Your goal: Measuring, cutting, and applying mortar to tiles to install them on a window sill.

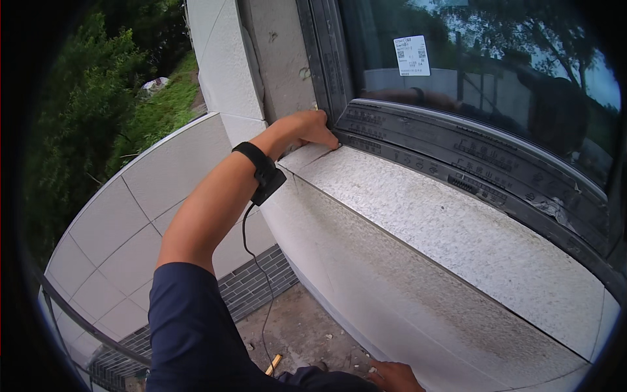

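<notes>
My left hand point(308, 127) reaches to the lower left corner of a dark window frame point(405, 140), where the frame meets the pale stone sill point(431, 202). Its fingers are bent and closed, with the thumb low by a thin dark gap in the stone. Whatever they hold, if anything, is hidden. A black strap with a box-shaped device point(266, 183) sits on that wrist, and a thin cable point(261, 268) hangs from it. At the bottom edge, partly cut off, my right hand point(396, 377) is low beside the wall below the sill. Its fingers look curled in, their contents unclear.
Above the frame is reflective glass with a white label point(412, 56). A curved tiled parapet point(140, 196) runs along the left, with trees beyond. Below lies a dirty floor point(297, 320) with small debris and a yellow strip-like object point(273, 364). A dark rail point(85, 320) crosses the lower left.
</notes>
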### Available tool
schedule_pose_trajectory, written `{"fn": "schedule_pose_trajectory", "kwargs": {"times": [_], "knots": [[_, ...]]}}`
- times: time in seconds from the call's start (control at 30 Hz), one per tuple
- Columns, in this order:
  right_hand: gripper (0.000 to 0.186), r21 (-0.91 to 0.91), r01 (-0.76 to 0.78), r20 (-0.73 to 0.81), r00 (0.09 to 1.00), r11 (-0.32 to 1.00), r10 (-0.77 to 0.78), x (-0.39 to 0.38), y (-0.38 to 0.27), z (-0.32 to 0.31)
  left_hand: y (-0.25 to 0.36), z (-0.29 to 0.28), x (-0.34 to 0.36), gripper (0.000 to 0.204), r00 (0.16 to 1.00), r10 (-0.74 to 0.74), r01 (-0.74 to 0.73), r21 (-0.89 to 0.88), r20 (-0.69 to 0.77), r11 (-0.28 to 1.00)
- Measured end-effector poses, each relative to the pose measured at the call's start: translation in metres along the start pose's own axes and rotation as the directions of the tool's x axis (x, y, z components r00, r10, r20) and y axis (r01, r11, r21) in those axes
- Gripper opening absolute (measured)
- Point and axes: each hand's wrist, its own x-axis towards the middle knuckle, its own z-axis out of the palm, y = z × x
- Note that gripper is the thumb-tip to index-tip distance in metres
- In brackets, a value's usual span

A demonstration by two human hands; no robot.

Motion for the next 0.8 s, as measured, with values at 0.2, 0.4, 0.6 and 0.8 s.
{"fn": "schedule_pose_trajectory", "kwargs": {"times": [0.2,0.4,0.6,0.8], "knots": [[0.036,0.013,-0.036,-0.028,0.999,0.999,0.036,-0.001,0.007,0.012,-0.006,0.003,0.005,0.071,0.992,0.082,-0.071,0.115,-0.093,0.991],[0.037,0.036,-0.056,-0.021,0.998,0.998,0.057,0.001,0.007,0.008,-0.009,0.004,0.006,0.076,0.978,0.149,-0.12,0.194,-0.143,0.974],[0.04,0.041,-0.031,-0.042,0.999,0.999,0.033,0.003,0.006,-0.001,-0.006,0.002,0.004,0.076,0.974,0.156,-0.121,0.203,-0.164,0.972],[0.041,0.01,-0.011,-0.006,1.0,1.0,0.011,0.002,0.01,0.004,-0.011,0.006,0.0,0.079,0.975,0.154,-0.116,0.223,-0.162,0.968]]}}
